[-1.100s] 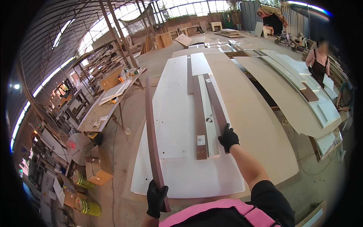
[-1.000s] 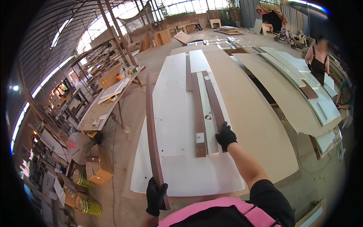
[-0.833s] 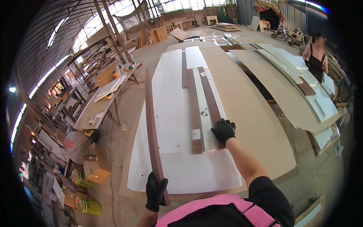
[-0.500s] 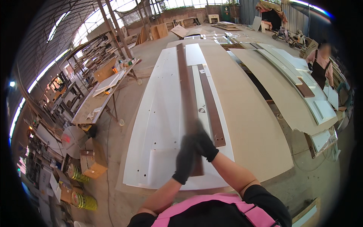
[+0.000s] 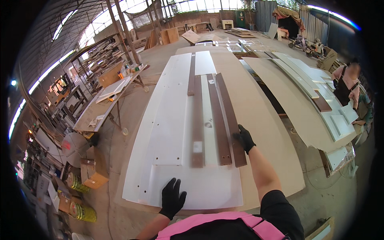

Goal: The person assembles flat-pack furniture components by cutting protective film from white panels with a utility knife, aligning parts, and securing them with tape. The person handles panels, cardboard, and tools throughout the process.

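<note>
My right hand (image 5: 245, 139), in a dark glove, grips the right edge of a long brown strip (image 5: 232, 124) near its closer end. This strip lies slightly slanted beside another brown strip (image 5: 219, 124) with holes at its near end. Further left are a pale strip (image 5: 207, 138) and a brown strip (image 5: 198, 108) with a light patch. My left hand (image 5: 173, 199), also gloved, is open with fingers spread, over the near part of the large white panel (image 5: 204, 188) and holding nothing.
Another brown strip (image 5: 192, 76) lies farther up the white panels. Tan sheets (image 5: 264, 120) extend to the right, with more boards (image 5: 292, 76) stacked beyond. A person (image 5: 347, 86) stands at far right. At left are a workbench (image 5: 93, 116), a carton (image 5: 94, 170) and yellow-green buckets (image 5: 84, 211).
Both hands were together on a long brown strip over the middle. The strip is now at the right of the row with my right hand; my left hand has let go and moved down-left.
</note>
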Tool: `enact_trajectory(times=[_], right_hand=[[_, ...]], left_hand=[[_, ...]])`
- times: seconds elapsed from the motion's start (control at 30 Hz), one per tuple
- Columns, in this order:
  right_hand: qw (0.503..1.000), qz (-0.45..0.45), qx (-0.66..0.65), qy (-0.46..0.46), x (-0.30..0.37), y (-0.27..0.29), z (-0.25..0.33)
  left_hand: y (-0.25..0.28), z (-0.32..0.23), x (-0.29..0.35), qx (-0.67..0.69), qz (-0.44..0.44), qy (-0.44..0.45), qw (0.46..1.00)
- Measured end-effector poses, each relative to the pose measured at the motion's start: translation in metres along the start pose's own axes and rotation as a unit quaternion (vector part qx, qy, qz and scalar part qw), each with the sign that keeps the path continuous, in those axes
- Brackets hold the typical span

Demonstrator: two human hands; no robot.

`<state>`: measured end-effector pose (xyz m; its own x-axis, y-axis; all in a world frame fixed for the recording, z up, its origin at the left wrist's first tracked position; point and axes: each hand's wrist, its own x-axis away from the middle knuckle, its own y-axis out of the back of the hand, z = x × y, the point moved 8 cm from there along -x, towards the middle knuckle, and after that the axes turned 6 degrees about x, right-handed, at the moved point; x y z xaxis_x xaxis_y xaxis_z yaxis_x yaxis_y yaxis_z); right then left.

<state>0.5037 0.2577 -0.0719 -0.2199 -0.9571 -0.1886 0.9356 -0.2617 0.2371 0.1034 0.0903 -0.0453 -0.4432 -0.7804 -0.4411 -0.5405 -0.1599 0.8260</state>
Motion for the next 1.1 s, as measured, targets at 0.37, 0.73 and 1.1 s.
enact_trajectory(times=[0.37, 0.73, 1.1], right_hand=[[0.99, 0.026, -0.035, -0.135, -0.028, -0.026, -0.046], [0.992, 0.074, -0.036, -0.098, -0.056, -0.026, -0.106], [0.963, -0.144, 0.205, 0.099, 0.0, -0.011, 0.003]], left_hand=[[0.0, -0.002, 0.0, -0.02, 0.003, 0.024, 1.0], [-0.005, 0.011, 0.003, 0.028, -0.013, 0.053, 0.998], [0.0, 0.007, 0.007, 0.034, -0.03, 0.039, 0.998]])
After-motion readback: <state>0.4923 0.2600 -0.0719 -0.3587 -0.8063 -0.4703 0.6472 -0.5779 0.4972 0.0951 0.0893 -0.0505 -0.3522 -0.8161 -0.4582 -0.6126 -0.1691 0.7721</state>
